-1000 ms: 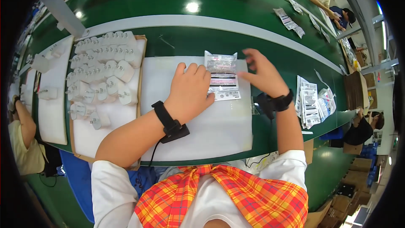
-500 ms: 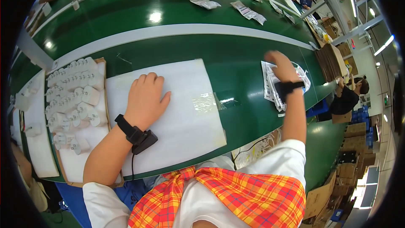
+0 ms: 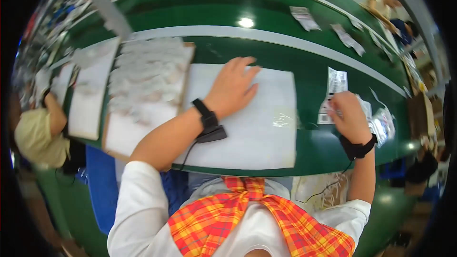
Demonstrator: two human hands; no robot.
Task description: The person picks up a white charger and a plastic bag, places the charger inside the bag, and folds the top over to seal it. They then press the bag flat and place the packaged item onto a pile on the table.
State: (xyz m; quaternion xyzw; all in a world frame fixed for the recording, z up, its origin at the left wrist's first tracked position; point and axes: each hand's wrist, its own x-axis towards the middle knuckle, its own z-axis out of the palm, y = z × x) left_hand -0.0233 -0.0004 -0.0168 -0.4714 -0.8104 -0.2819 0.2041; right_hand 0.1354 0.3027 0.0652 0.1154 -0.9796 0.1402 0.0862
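Observation:
My right hand (image 3: 351, 116) is at the right of the bench, its fingers bent closed at the edge of a flat silver-and-white printed packaging bag (image 3: 337, 83). More shiny bags (image 3: 382, 124) lie just beyond its wrist, partly covered by the hand. My left hand (image 3: 234, 87) is over the upper part of a white sheet (image 3: 257, 143), palm down with the fingers apart and holding nothing. To its left, rows of white plug adapters (image 3: 147, 66), smeared by motion, fill much of a cardboard tray (image 3: 128, 138). Both wrists wear black straps.
Several loose bags (image 3: 304, 18) lie on the green conveyor (image 3: 209, 12) behind a pale rail (image 3: 228, 31). Another white board (image 3: 93, 95) is at the far left, beside a person in a light cap (image 3: 40, 131). A metal post (image 3: 102, 7) stands at the back left.
My head view has swung left, shifting the scene rightward. My right hand, earlier blurred over the stacked bags, now closes on one bag, which lies apart to their left.

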